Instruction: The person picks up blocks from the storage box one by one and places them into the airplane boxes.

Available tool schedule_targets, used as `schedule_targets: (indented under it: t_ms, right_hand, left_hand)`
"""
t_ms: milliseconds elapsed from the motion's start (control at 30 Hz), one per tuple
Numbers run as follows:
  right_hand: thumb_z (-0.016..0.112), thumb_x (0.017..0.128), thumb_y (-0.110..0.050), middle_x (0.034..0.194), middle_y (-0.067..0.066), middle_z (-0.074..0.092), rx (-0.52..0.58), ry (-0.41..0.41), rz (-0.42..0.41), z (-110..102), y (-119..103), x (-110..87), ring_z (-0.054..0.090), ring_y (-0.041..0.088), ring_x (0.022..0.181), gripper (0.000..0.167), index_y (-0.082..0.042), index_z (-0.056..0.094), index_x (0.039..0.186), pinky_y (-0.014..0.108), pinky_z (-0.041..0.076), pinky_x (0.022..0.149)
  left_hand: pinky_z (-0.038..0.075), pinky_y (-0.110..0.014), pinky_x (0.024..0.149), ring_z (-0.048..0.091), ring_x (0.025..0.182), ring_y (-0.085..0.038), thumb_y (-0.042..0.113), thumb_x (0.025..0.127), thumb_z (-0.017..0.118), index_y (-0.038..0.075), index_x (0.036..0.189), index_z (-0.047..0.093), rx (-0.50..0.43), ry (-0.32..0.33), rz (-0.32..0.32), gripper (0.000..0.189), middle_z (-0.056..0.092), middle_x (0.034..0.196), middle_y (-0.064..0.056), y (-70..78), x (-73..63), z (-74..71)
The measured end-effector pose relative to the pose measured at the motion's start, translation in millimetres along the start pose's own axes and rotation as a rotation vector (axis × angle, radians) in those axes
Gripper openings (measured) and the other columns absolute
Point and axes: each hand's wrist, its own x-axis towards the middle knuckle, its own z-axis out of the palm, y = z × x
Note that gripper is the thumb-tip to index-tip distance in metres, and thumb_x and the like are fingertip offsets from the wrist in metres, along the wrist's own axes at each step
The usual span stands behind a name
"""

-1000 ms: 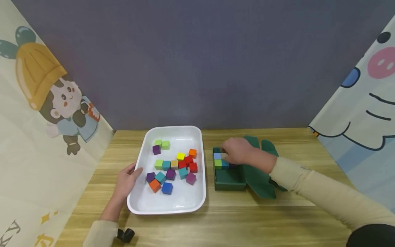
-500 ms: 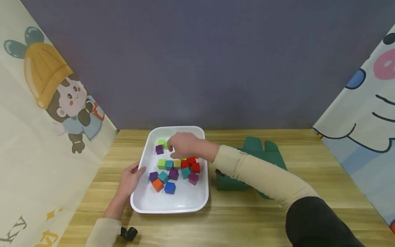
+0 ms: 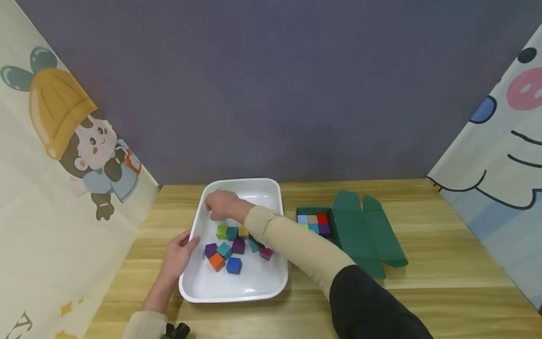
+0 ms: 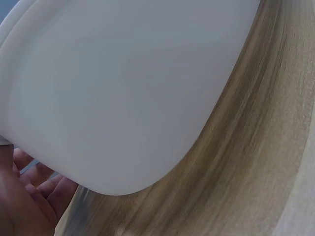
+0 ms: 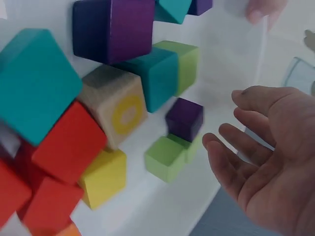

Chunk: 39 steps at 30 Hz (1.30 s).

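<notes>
My left hand [image 3: 177, 254] grips the left rim of a white tray [image 3: 258, 280], thumb over the edge. In the left wrist view, the fingers [image 4: 37, 177] curl at the tray's outer side. My right hand [image 3: 222, 205] reaches over the tray's far left part and hides the cubes below it from the head view. The right wrist view shows that hand with fingers apart and nothing between them, close to a small purple cube [image 5: 184, 119] and light green cubes [image 5: 166, 160]. More cubes lie in the tray, including a blue cube [image 3: 234, 265] and an orange cube [image 3: 217, 262].
Right of the tray, a dark green box [image 3: 335, 230] stands with its lid [image 3: 364, 235] folded open to the right. Several cubes sit in rows inside, among them a red cube [image 3: 322, 219]. My right forearm crosses the tray's right side. A wall panel rises behind the wooden table [image 3: 381, 306].
My right hand has left the green box and moved left across the tray to its far left cubes. A red cube now shows in the box's back row. My left hand stays on the rim.
</notes>
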Motion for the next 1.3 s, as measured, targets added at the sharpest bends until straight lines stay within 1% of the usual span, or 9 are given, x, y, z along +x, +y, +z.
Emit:
schedule_targets:
  t_ms: [133,267,467,600,867,1000,1100,1200,1300]
  right_hand:
    - [0.068,0.087,-0.019,0.101,-0.009,0.065,0.014,-0.009,0.028,12.3,-1.3,10.8,0.056,0.01,0.085,0.021,-0.02,0.07,0.108,0.026,0.048,0.072]
    - [0.066,0.089,-0.016,0.109,-0.009,0.064,0.012,-0.008,0.058,20.9,-0.6,17.5,0.055,0.009,0.088,0.027,-0.022,0.068,0.115,0.026,0.048,0.077]
    - [0.066,0.089,-0.014,0.101,-0.004,0.061,-0.041,0.003,0.077,25.0,-0.5,18.8,0.053,0.012,0.083,0.017,-0.018,0.065,0.105,0.025,0.048,0.069]
    - [0.067,0.088,-0.015,0.097,-0.001,0.056,-0.073,0.017,0.069,28.8,-1.1,18.7,0.052,0.013,0.082,0.013,-0.016,0.063,0.101,0.026,0.048,0.07]
    - [0.065,0.091,-0.014,0.091,-0.004,0.057,-0.017,0.025,0.06,37.5,-0.6,20.8,0.051,0.012,0.081,0.01,-0.017,0.06,0.099,0.024,0.045,0.07]
    - [0.065,0.09,-0.015,0.093,-0.004,0.056,-0.035,0.013,0.013,33.2,3.0,17.3,0.051,0.012,0.082,0.012,-0.017,0.059,0.101,0.024,0.045,0.07]
    - [0.066,0.089,-0.016,0.094,-0.004,0.056,-0.059,0.002,-0.017,22.7,9.6,10.2,0.051,0.012,0.084,0.014,-0.016,0.061,0.102,0.024,0.046,0.072]
    - [0.069,0.089,-0.018,0.095,-0.005,0.056,-0.031,-0.002,-0.05,5.8,17.1,-5.4,0.051,0.011,0.085,0.02,-0.016,0.063,0.108,0.021,0.047,0.074]
    - [0.073,0.087,-0.017,0.096,-0.006,0.055,0.03,-0.004,-0.073,-13.8,24.8,-31.0,0.051,0.011,0.086,0.029,-0.017,0.063,0.114,0.017,0.048,0.076]
  left_hand:
    - [0.058,-0.03,0.073,0.065,0.098,-0.032,0.011,0.097,0.059,-0.009,0.134,0.051,-0.008,0.003,-0.004,0.043,0.057,0.122,-0.032,-0.5,-2.3,-0.1]
    - [0.057,-0.031,0.075,0.064,0.101,-0.032,0.012,0.097,0.059,-0.008,0.134,0.051,-0.008,0.004,-0.013,0.043,0.057,0.125,-0.031,0.2,-1.4,0.0]
    - [0.057,-0.032,0.078,0.062,0.105,-0.034,0.012,0.097,0.058,-0.009,0.134,0.051,-0.006,-0.002,-0.011,0.043,0.056,0.126,-0.031,1.5,0.9,1.2]
    - [0.057,-0.031,0.076,0.063,0.103,-0.033,0.012,0.097,0.059,-0.008,0.135,0.051,-0.002,0.002,-0.013,0.044,0.056,0.126,-0.031,1.2,1.1,0.5]
    - [0.057,-0.028,0.074,0.064,0.1,-0.03,0.012,0.096,0.059,-0.008,0.133,0.053,0.03,0.021,-0.007,0.043,0.059,0.122,-0.031,-0.2,-3.0,-0.1]
    - [0.057,-0.027,0.073,0.064,0.1,-0.029,0.011,0.096,0.06,-0.008,0.132,0.054,0.038,0.033,-0.022,0.041,0.059,0.122,-0.031,-2.1,-6.1,0.1]
    - [0.057,-0.028,0.073,0.064,0.099,-0.029,0.011,0.096,0.06,-0.007,0.133,0.053,0.035,0.025,-0.032,0.042,0.058,0.123,-0.031,-3.7,-6.0,0.4]
    - [0.057,-0.029,0.073,0.065,0.099,-0.03,0.011,0.095,0.06,-0.007,0.133,0.053,0.039,0.032,-0.025,0.043,0.059,0.122,-0.031,-3.1,-4.3,1.1]
    - [0.058,-0.03,0.073,0.065,0.1,-0.031,0.013,0.095,0.06,-0.007,0.134,0.053,0.036,0.024,-0.017,0.044,0.058,0.123,-0.03,-0.9,-2.1,1.3]
